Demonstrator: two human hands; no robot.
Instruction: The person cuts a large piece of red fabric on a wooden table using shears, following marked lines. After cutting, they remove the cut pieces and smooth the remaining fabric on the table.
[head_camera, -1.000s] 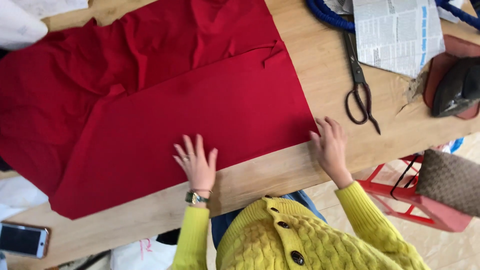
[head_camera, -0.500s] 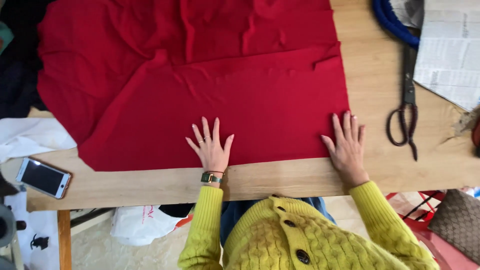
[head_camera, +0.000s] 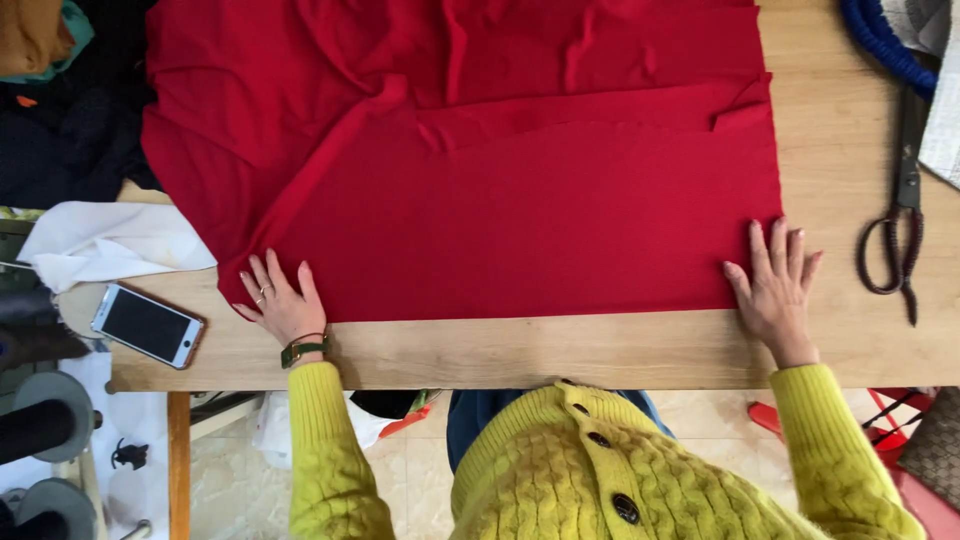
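Here, red cloth (head_camera: 520, 190) spread over the table (head_camera: 560, 350), near edge folded double and straight, far part rumpled. Soft, light, limp; likely best held at the near corners. Left hand (head_camera: 280, 305) flat on the near left corner, right hand (head_camera: 775, 285) on the right corner, fingers splayed, gripping nothing. Scissors (head_camera: 895, 215) right, phone (head_camera: 147, 325) left.

Sewing workshop, red fabric (head_camera: 520, 190) on wooden table (head_camera: 600, 350), tailor's scissors (head_camera: 897, 215)

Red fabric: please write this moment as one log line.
left hand: flat on red fabric corner | right hand: flat on opposite corner | scissors: untouched, right | phone: left
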